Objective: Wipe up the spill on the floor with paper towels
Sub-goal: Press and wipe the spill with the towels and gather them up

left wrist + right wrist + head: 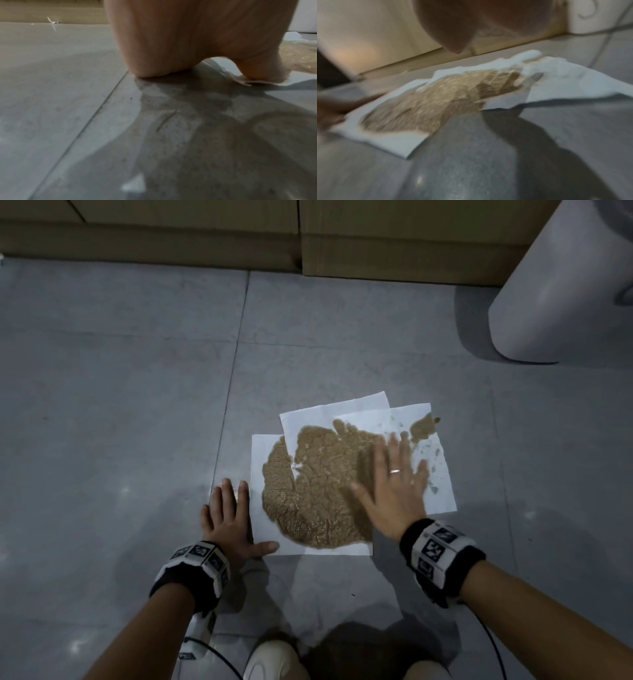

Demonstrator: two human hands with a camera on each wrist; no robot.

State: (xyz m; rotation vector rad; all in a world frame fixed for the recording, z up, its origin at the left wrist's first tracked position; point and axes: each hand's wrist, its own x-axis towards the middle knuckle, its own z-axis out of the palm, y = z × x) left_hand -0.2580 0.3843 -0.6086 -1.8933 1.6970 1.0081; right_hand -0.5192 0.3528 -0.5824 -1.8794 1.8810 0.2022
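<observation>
Paper towels (342,419) lay overlapped on the grey tiled floor (120,405), three white sheets fanned out, their middle soaked brown by the spill (315,491) beneath them, with dry white margins at the far, right and near edges. The right hand (394,484) was spread above the right part of the wet patch, fingers straight and apart, holding nothing; it was blurred in the head view, and its shadow fell on the brown paper, so whether the palm touched the sheet could not be told. A ring (395,471) sat on one finger. The left hand (227,518) lay flat on the floor at the left edge of the sheets, fingers extended, its thumb on the near left corner of the lowest towel; the left wrist view showed that corner pinned under the thumb. Both wrists wore black-and-white marker bands (442,553). Wooden cabinet fronts (205,231) ran along the far side, and a white rounded bin (561,296) stood at the far right.
</observation>
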